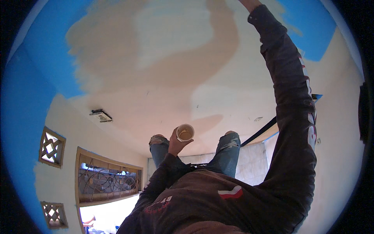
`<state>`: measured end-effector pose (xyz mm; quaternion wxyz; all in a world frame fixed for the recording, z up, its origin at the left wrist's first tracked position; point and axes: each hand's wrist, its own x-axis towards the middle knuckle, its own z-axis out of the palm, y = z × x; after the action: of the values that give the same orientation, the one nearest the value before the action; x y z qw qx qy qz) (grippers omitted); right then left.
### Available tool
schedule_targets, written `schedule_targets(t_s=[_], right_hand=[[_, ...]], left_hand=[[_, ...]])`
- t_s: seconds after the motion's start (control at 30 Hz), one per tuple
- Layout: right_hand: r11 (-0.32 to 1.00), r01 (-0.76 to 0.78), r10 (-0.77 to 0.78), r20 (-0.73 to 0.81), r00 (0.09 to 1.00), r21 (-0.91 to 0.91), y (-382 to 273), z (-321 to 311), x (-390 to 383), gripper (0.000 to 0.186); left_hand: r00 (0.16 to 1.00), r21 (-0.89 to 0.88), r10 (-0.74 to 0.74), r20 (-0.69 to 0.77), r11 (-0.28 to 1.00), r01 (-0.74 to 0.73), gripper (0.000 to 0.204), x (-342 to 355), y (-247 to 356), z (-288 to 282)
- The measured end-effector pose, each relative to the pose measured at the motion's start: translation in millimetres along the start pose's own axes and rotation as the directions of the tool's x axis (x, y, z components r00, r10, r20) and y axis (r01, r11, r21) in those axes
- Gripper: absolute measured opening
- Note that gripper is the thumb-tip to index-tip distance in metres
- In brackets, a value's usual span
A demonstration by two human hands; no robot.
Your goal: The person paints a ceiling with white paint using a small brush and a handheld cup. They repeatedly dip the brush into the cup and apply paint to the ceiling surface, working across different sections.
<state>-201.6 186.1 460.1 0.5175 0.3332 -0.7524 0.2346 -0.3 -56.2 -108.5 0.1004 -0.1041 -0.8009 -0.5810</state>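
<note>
My left hand (177, 144) is wrapped around a small white cup (188, 125) in front of my knees. Pale, cream-coloured liquid that looks like paint shows inside it. Stretched up along the wall, my right arm ends in my right hand (251, 3) at the top edge, where only the part by the wrist shows; its fingers are out of the picture. The wall (167, 43) before me is coated in cream over bright blue, with rough brushed borders where the blue paint (309, 23) still shows at both upper sides. My shadow falls across the cream area.
A switch or socket plate (101, 115) sits on the wall at left. Farther left are two lattice vent blocks (52, 147) and a wooden-framed opening with a metal grille (109, 179) above a bright doorway. A dark slanting bar (259, 130) runs behind my right arm.
</note>
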Motion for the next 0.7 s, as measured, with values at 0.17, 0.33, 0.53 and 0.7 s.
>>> schedule_targets(t_s=[0.17,0.33,0.53,0.7], right_hand=[[0.997,0.023,-0.02,0.048,0.999,-0.077,15.8,9.0,10.8,0.028],[0.992,-0.009,0.016,0.049,0.999,-0.129,40.1,-18.5,-8.6,0.026],[0.95,-0.163,0.183,0.05,0.982,-0.267,74.7,-86.1,-44.5,0.027],[0.771,0.037,0.066,0.138,0.988,-0.636,144.8,-173.8,-79.3,0.037]], left_hand=[[1.0,0.028,-0.002,-0.017,1.0,0.003,0.086,-13.6,-18.6,7.0],[1.0,0.023,-0.029,0.011,0.999,0.029,0.085,-26.7,-31.6,11.2],[0.998,0.021,-0.046,0.037,0.999,0.046,0.085,-33.6,-40.2,11.0],[0.994,0.016,-0.021,0.107,1.0,0.019,0.086,-30.9,-39.1,12.4]])
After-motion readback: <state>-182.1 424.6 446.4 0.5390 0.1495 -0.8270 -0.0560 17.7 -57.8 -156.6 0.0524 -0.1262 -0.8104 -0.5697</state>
